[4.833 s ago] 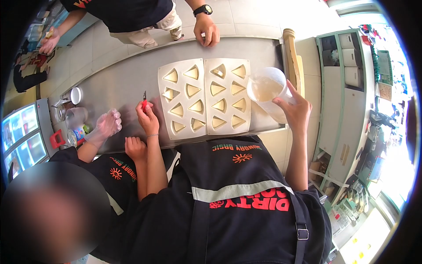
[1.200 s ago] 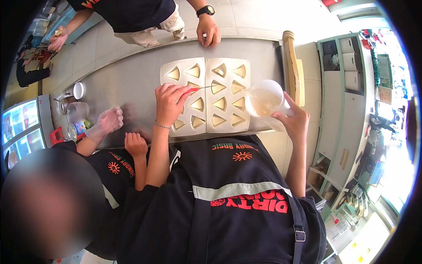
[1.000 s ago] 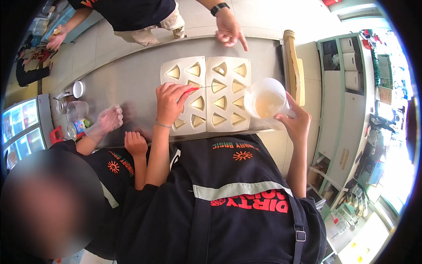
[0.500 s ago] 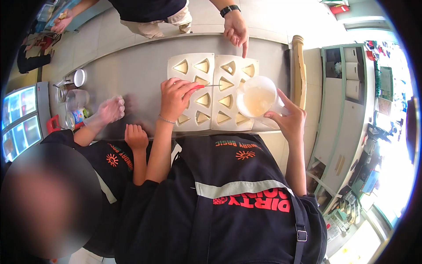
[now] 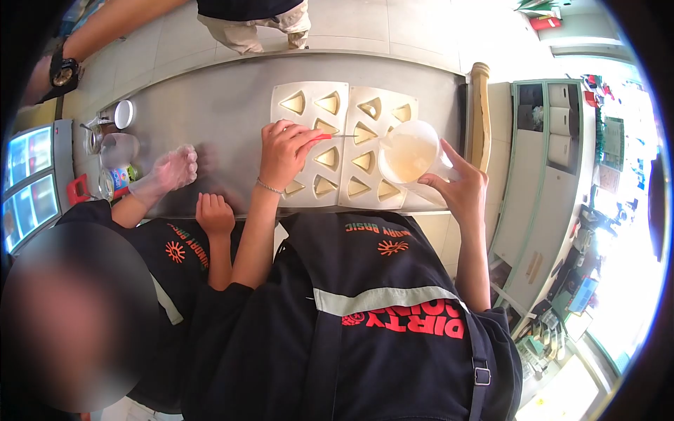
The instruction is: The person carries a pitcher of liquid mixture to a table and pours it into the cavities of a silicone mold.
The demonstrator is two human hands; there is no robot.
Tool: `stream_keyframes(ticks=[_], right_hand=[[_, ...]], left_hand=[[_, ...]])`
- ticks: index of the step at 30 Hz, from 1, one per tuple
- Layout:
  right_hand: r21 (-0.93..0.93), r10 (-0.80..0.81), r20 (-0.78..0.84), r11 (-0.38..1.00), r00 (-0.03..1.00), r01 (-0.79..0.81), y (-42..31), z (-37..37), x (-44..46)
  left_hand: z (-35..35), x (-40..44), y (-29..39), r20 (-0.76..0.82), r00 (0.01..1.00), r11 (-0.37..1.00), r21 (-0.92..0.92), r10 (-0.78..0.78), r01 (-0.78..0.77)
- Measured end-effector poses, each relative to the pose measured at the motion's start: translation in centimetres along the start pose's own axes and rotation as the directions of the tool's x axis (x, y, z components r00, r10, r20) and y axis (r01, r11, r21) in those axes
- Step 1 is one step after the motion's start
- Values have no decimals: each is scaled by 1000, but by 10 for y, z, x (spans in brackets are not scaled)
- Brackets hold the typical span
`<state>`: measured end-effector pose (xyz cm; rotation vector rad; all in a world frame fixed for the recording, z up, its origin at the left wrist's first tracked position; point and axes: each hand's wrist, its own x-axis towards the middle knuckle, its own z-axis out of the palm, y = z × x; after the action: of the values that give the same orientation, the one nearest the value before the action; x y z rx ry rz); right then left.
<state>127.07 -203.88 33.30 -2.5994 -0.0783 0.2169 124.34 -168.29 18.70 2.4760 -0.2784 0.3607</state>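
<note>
My left hand is closed round the red handle of a thin metal-tipped tool, which reaches over the white moulds. Its tip is at a wedge-shaped cavity near the seam. Two moulds, the left one and the right one, lie side by side, with several wedge cavities holding pale contents. My right hand grips a translucent pitcher by its handle. The pitcher is tilted above the right mould and holds a pale liquid; part of that mould is hidden under it.
A co-worker's gloved hand and bare hand rest at the steel table's near edge. Jars stand at the left. Across the table, another person's arm extends left. A wooden rail is at the right end.
The pitcher has moved left over the right mould, and my left hand has brought the tool over the moulds. The person opposite has withdrawn the pointing hand and now reaches left.
</note>
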Motion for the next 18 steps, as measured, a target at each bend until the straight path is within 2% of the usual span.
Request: stream_keyframes(ticks=[8,18], right_hand=[[24,-62,-32,998,998,63,-3,2,2],[30,-27,-16,999,1000,28,-2,1,0]], left_hand=[[1,-2,-2,-9,1000,1000,11,0,0],[1,-2,-2,-5,1000,1000,14,-2,2]])
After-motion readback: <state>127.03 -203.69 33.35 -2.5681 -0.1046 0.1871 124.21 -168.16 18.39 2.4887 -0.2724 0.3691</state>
